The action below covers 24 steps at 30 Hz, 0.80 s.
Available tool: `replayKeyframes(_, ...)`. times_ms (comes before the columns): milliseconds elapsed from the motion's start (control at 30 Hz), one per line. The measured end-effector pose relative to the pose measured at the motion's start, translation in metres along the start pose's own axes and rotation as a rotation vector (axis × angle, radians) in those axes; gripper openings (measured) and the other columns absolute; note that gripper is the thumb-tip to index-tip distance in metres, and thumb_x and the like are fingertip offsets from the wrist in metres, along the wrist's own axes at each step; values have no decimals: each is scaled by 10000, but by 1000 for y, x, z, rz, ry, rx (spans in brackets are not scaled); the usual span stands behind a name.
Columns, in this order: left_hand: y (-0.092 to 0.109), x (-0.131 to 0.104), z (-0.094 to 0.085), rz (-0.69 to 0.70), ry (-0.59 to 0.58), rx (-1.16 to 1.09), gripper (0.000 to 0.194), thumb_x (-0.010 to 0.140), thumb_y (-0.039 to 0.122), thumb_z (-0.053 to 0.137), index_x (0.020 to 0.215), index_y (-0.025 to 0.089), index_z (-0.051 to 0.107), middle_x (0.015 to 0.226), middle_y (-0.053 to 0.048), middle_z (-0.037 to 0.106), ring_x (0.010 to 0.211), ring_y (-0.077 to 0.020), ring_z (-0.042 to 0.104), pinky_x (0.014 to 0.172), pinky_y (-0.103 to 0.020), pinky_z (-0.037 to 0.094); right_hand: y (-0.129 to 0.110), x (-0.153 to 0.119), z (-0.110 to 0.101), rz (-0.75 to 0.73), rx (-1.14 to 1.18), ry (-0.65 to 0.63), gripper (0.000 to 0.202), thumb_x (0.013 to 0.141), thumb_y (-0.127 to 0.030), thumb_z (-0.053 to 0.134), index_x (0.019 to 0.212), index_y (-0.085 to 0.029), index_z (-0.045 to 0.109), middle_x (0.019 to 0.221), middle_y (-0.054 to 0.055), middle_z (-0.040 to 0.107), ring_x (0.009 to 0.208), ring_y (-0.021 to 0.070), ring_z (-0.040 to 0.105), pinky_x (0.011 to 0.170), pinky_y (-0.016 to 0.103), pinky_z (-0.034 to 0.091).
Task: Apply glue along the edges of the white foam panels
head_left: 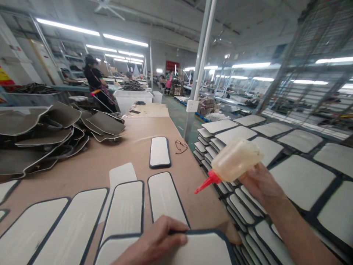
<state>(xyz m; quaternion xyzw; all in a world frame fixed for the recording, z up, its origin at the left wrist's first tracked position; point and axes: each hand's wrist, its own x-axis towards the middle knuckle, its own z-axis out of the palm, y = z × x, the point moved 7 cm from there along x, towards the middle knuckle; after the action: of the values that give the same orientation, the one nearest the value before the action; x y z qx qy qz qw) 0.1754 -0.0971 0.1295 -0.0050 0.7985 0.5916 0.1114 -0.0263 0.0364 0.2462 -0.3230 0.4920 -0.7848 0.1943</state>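
Note:
My right hand [260,180] grips a translucent squeeze bottle [237,159] whose red nozzle [208,181] tilts down to the left over the table edge. At the bottom, my left hand [161,239] is closed on the dark edge of a white panel [205,248], with thumb and fingers pinching it. Just beyond that hand lie two more dark-edged white panels, one [165,195] straight ahead and another [125,206] to its left. Part of the held panel is hidden by my hand and cut off by the frame.
Further panels [71,221] lie left on the brown table [190,176]. A small padded piece [160,151] and glasses [181,147] are farther off. Grey sheets [49,129] pile up left; stacked panels [300,176] stand right. A post [197,73] rises beyond. A person [95,84] stands at back left.

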Motion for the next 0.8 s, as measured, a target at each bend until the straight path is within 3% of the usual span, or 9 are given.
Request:
replayKeyframes(100,28,-1,-40,118,-58,48,356,842,412,492,790,103,663,626,13,459,603,-106,377,561,-205,289,-16,12,9,-22,15,21,584,556,-416,837,1066,-219,631,1034,103,647,949,289,604,873,447,466)
replayKeyframes(167,50,-6,-65,154,-104,99,338,843,394,506,822,99,670,633,16,461,608,-101,371,570,-197,294,-26,19,22,-25,27,-30,607,538,-426,842,1069,-227,628,1057,98,640,949,290,602,857,449,475)
replayKeyframes(267,78,-14,-84,150,-172,168,332,840,380,523,826,86,676,639,16,458,615,-98,363,565,-191,296,-37,24,41,-42,54,-159,617,514,-441,849,1047,-210,640,1062,109,635,931,290,606,818,437,495)
replayKeyframes(467,111,-12,-69,108,-250,294,347,835,360,541,970,80,696,721,-10,571,663,-120,448,612,-193,369,-30,28,32,42,94,-175,572,449,-445,866,938,-216,676,1005,88,659,838,282,629,776,432,509)
replayKeyframes(633,127,-5,-54,102,-272,330,337,842,311,540,1036,77,688,829,-45,643,744,-156,513,688,-217,411,-27,23,23,26,186,-218,515,503,-385,856,954,-204,684,892,53,681,805,233,631,749,352,532)
replayKeyframes(733,133,-4,-46,88,-270,333,335,844,298,541,1035,64,686,834,-52,647,742,-154,516,689,-217,411,-36,18,15,6,209,-213,387,568,-361,827,906,-231,688,890,29,682,812,212,634,761,323,526)
replayKeyframes(800,134,-4,-42,77,-257,325,345,840,317,546,1028,66,690,805,-49,647,717,-150,511,674,-220,414,-51,18,10,-77,229,-216,362,619,-371,794,935,-244,672,1003,40,662,932,236,610,806,358,508)
